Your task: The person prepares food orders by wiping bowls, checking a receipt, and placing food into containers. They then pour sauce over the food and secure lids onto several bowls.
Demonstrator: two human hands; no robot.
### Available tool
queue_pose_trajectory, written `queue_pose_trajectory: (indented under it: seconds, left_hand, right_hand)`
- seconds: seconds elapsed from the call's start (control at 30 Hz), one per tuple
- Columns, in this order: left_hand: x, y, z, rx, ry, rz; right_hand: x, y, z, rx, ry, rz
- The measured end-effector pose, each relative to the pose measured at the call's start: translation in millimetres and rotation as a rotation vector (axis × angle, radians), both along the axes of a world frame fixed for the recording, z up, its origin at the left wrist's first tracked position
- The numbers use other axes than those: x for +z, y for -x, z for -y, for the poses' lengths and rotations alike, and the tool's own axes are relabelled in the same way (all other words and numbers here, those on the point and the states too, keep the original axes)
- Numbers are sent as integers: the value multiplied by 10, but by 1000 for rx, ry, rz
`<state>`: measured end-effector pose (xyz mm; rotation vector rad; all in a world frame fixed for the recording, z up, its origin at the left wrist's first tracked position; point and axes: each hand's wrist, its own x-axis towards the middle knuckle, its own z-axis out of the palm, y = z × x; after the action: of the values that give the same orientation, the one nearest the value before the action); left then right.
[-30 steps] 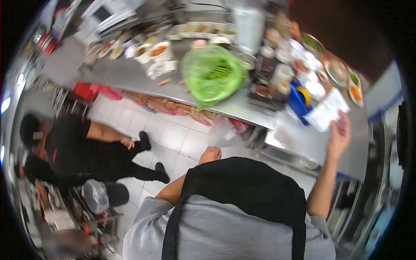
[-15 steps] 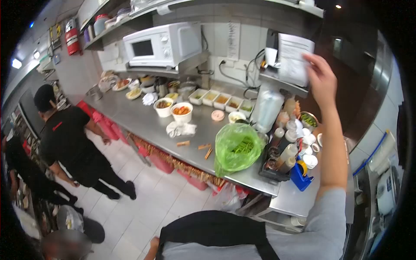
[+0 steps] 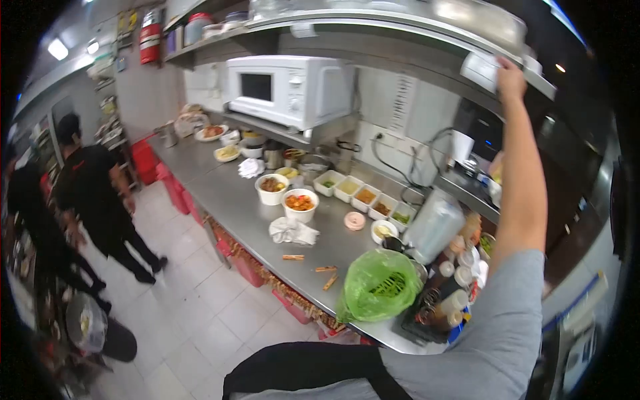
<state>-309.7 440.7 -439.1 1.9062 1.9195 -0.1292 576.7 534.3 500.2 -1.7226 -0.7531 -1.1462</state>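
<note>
My right hand (image 3: 512, 80) is raised to the front edge of the overhead shelf (image 3: 400, 22). Its fingers are closed on a white paper slip (image 3: 480, 71), which hangs against that edge. Below my forearm, a small black machine (image 3: 481, 127) stands on a lower ledge with white paper sticking up from it. My left hand is out of the frame. On the counter nearest to me, a green plastic bag (image 3: 360, 297) lies open with cut green vegetables inside. Squeeze bottles (image 3: 453, 307) crowd a dark holder to its right.
A white microwave (image 3: 287, 90) sits on a wall bracket. The steel counter (image 3: 253, 230) carries two white bowls of food (image 3: 300, 204), a crumpled cloth (image 3: 293, 231) and a row of small containers (image 3: 365, 196). Two people in black (image 3: 93, 187) stand at the left, near a bin (image 3: 117, 337).
My right hand has risen from the small machine's ledge to the overhead shelf edge, carrying the paper slip. The view has shifted, my left hand has left it, and the co-workers appear further away.
</note>
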Motion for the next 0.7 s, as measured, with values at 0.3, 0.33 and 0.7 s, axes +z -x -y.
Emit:
queue_pose_trajectory:
  seconds: [0.3, 0.33, 0.7]
  left_hand:
    - [907, -468, -218, 485, 13, 234]
    - [1062, -532, -239, 530, -20, 259]
    - [1574, -760, 241, 683, 145, 271]
  right_hand:
    - [-157, -375, -42, -405, 145, 507]
    - [-191, -98, -12, -495, 123, 519]
    - [-459, 1840, 281, 451, -54, 717]
